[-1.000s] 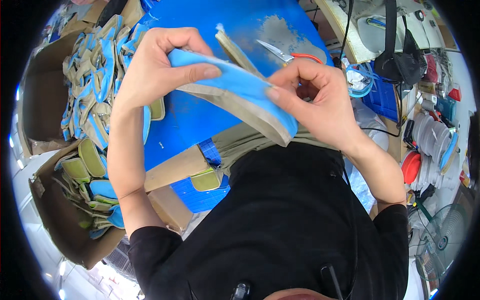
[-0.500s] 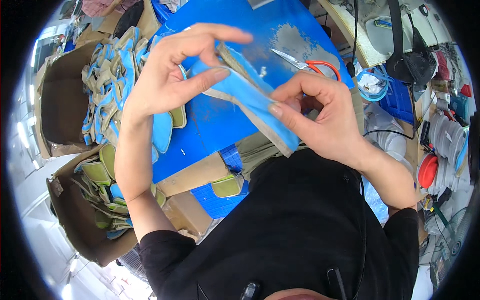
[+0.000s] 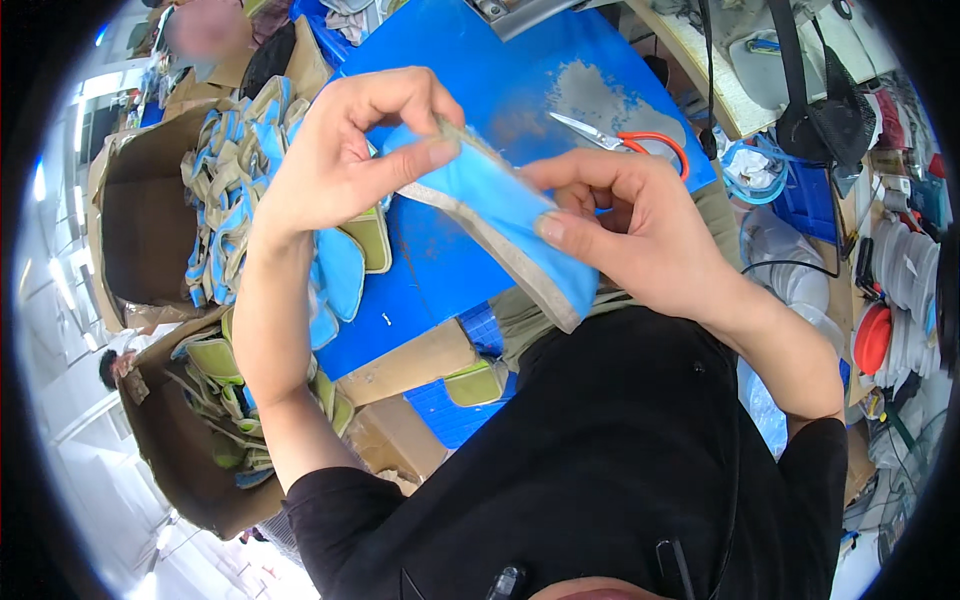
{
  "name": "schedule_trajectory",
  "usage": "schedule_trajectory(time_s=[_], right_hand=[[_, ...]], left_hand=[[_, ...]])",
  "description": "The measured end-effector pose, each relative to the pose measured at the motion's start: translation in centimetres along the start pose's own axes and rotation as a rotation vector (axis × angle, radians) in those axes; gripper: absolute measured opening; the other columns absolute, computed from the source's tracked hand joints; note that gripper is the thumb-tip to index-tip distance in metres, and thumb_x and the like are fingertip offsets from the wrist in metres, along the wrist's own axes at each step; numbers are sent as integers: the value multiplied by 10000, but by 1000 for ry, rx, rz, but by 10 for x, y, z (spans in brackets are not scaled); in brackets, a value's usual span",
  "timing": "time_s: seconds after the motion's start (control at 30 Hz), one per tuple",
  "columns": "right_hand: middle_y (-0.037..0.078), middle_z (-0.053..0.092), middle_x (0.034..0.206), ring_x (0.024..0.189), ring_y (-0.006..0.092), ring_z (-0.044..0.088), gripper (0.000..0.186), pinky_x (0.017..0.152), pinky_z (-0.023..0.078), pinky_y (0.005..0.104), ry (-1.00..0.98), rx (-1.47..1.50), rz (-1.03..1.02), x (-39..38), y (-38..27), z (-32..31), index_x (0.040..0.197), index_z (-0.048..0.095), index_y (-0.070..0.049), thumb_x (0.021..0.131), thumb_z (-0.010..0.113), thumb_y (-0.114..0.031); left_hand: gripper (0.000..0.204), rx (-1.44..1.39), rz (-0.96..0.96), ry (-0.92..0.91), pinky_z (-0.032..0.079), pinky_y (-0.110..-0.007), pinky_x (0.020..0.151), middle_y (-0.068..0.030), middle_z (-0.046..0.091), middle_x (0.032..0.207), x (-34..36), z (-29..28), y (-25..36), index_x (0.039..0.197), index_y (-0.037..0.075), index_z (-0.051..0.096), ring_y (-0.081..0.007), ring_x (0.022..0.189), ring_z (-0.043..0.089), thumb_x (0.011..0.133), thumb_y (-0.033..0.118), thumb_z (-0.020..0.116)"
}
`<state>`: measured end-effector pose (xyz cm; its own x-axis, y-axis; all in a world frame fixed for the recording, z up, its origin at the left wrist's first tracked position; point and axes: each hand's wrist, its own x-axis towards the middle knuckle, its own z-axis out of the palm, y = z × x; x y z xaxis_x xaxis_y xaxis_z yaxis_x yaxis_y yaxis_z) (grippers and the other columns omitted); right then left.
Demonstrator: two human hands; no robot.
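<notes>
A: Where is the cloth strip (image 3: 490,205)?

B: Just above the middle of the frame, held up between the two hands, with the blue worktop (image 3: 430,270) behind much of it.

A: Which way does it point?

B: Its long axis slants from upper left to lower right. One end is at the left hand (image 3: 345,150); the other runs down past the right hand (image 3: 650,225), its corner showing against the black shirt (image 3: 600,430). The blue face is toward us, and the beige border follows the lower-left edge.

A: And the fingers?

B: The left ones pinch the upper end, thumb on the blue face. The right ones grip the upper-right edge, also with the thumb in front.

A: What lies nearby?

B: Scissors (image 3: 640,141) on the worktop, upper right of the strip, blades toward the upper left, orange handles toward the lower right.

A: And on the left?

B: A cardboard box (image 3: 145,230) at upper left, beside heaped blue-and-beige pieces (image 3: 235,190). Below it, another box (image 3: 185,480) holds green and blue ones.
</notes>
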<state>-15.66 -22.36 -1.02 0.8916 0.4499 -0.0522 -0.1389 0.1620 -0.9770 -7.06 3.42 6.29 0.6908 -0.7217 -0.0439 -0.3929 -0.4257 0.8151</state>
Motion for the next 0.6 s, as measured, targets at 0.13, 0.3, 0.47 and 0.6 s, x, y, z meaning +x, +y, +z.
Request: schedule_trajectory(time_s=[0.13, 0.3, 0.47, 0.6], right_hand=[[-35, 604, 774, 707, 36, 499, 254, 654, 437, 238, -33, 55, 23, 6, 0, -1, 1142, 715, 25, 907, 716, -71], [-45, 623, 813, 740, 25, 537, 291, 662, 443, 217, -39, 278, 97, 18, -3, -2, 1207, 692, 36, 937, 710, -70], [31, 713, 991, 863, 62, 645, 326, 768, 527, 240, -47, 465, 118, 45, -12, -7, 1254, 661, 57, 949, 696, -53], [99, 731, 1094, 930, 113, 688, 335, 835, 560, 274, -32, 572, 153, 73, -18, -19, 1249, 654, 77, 943, 693, -54]], left_hand=[[206, -49, -56, -14, 457, -284, 767, -94, 662, 949, 6, -7, 0, 779, 42, 556, -134, 848, 579, 870, 85, 736], [243, -117, -105, -9, 452, -275, 766, -86, 654, 957, 20, -20, -3, 776, 40, 535, -115, 855, 570, 865, 111, 751], [237, -202, -131, -8, 460, -278, 820, -67, 655, 935, 43, -42, -16, 789, 28, 549, -128, 935, 599, 870, 88, 763], [216, -229, -175, 65, 469, -306, 892, -70, 680, 1015, 62, -60, -32, 975, 9, 645, -155, 1000, 613, 854, 105, 797]])
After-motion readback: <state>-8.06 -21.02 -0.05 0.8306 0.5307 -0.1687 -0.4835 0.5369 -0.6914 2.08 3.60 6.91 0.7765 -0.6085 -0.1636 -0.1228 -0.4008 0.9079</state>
